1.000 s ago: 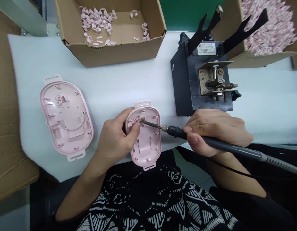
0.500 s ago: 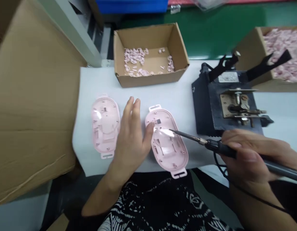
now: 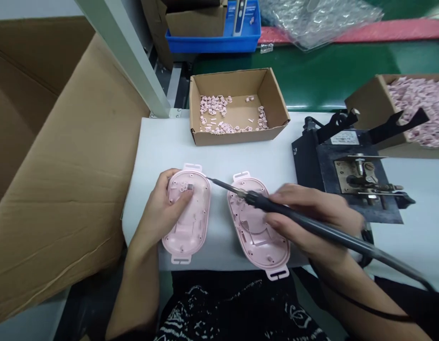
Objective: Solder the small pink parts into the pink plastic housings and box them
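Observation:
My left hand (image 3: 166, 208) grips the left edge of a pale pink oval plastic shell (image 3: 191, 222), its thumb pressed inside near a small square opening. The shell lies on the white mat with a slotted tab at each end. In my right hand (image 3: 312, 218) is a black soldering iron (image 3: 262, 201), held like a pen, its thin tip at the upper right rim of that shell; whether it touches I cannot tell. A second pink shell (image 3: 257, 237) lies to the right, partly hidden under the iron and my right fingers.
A cardboard box (image 3: 237, 137) with small pink parts stands behind the shells. On the right are a black soldering iron stand (image 3: 351, 166) and a box of pink pieces (image 3: 422, 111). A large carton (image 3: 80, 189) and a metal post (image 3: 134, 61) stand at left. A blue tray (image 3: 212, 45) sits behind.
My left hand has moved from between the shells onto the left shell and taken hold of it. My right hand has carried the soldering iron leftward, from the right shell to the left one.

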Action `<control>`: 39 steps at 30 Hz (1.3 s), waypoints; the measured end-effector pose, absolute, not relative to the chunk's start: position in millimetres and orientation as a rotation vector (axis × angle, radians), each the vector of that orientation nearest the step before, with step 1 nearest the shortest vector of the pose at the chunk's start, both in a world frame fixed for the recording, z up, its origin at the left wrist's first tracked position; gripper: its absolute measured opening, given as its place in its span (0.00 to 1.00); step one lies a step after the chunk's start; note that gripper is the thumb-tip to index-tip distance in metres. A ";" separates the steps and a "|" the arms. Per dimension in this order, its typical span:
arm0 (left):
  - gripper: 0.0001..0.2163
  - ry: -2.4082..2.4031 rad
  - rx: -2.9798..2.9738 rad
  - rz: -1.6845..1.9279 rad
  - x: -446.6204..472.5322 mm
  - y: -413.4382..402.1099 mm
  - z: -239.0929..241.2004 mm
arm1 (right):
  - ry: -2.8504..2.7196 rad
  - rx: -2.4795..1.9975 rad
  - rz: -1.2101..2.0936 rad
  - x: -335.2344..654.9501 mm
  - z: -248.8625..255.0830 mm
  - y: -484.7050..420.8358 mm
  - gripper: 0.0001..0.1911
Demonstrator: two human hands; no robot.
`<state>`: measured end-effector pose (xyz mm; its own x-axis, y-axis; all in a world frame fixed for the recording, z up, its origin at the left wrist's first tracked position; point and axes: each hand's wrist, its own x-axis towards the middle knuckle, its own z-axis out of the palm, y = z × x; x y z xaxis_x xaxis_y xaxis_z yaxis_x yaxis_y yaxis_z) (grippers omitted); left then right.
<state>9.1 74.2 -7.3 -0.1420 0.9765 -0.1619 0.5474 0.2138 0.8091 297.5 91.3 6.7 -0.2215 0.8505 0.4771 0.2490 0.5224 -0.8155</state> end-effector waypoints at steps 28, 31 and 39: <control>0.17 1.675 1.429 0.754 15.2 83.9 -12.3 | -1.840 -0.643 0.536 251.3 -14.3 113.8 0.03; 0.18 1.698 1.420 0.752 15.6 83.7 -12.7 | -1.834 -0.647 0.540 250.7 -15.7 113.7 0.03; 0.18 1.722 1.426 0.746 18.6 85.2 -10.9 | -1.880 -0.675 0.559 252.0 -14.5 112.9 0.04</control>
<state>18.6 85.2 -10.9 -0.0829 0.9784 -0.1895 0.5313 0.2043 0.8222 252.0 112.9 -14.5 -0.3252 0.6736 0.6637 0.2011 0.7350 -0.6475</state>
